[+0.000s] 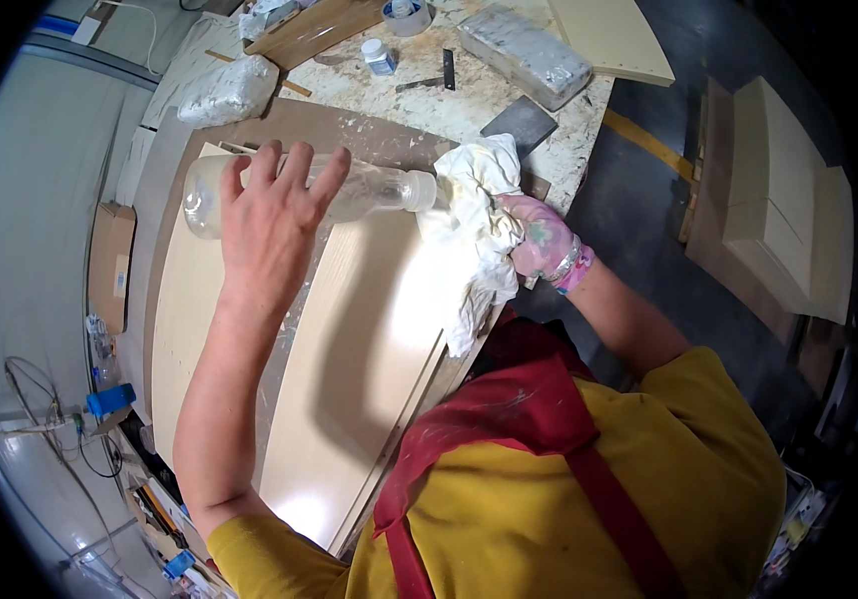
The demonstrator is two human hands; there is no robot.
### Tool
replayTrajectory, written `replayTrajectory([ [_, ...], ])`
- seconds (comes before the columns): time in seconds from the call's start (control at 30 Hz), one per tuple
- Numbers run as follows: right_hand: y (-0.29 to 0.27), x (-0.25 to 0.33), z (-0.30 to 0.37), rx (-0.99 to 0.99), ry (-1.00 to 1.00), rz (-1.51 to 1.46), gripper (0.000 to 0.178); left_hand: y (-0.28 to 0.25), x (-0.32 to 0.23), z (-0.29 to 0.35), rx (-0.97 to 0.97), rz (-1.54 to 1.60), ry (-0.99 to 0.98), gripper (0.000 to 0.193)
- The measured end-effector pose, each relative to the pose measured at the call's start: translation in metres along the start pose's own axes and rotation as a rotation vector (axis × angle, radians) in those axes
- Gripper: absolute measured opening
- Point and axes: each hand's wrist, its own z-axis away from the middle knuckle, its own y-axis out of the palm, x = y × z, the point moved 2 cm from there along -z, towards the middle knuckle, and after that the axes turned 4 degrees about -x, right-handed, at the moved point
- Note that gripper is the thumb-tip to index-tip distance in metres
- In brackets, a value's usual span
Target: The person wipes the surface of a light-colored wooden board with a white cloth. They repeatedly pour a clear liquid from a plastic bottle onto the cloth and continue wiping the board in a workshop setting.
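Observation:
My left hand (274, 215) grips a clear plastic bottle (364, 190) from above and holds it on its side. The bottle's neck points right and meets a crumpled white cloth (474, 225). My right hand (541, 238), in a pink patterned glove, is closed on the cloth's right side; its fingertips are partly hidden in the folds. Below both hands lies a pale, curved wooden panel (359, 329) with a glossy shine and the shadow of my arm on it. Another pale panel (184, 309) lies to its left, partly behind my left forearm.
On the paint-stained table (429, 115) are a wrapped block (526, 55), a dark flat pad (519, 124), a small white-capped bottle (378, 57), a tape roll (407, 16) and a plastic-wrapped bundle (229, 92). Stacked boards (773, 200) stand beyond the table's right edge.

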Motion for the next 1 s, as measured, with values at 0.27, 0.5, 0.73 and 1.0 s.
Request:
replayTrajectory([
  [0.27, -0.016, -0.001, -0.011, -0.054, 0.026, -0.016, 0.046, -0.001, -0.012, 0.001, 0.080, 0.002, 0.056, 0.043],
  [0.5, 0.010, 0.008, -0.018, -0.177, -0.037, 0.045, 0.038, 0.055, -0.011, -0.012, 0.025, 0.359, -0.094, 0.053],
  [0.73, 0.037, 0.081, 0.014, 0.005, -0.739, 1.205, 0.037, 0.159, 0.018, -0.036, -0.133, 1.239, -0.680, 0.063],
  [1.0, 0.030, 0.087, 0.027, -0.113, -0.302, 0.560, 0.039, 0.211, 0.027, -0.009, -0.175, 1.347, -0.925, 0.084],
])
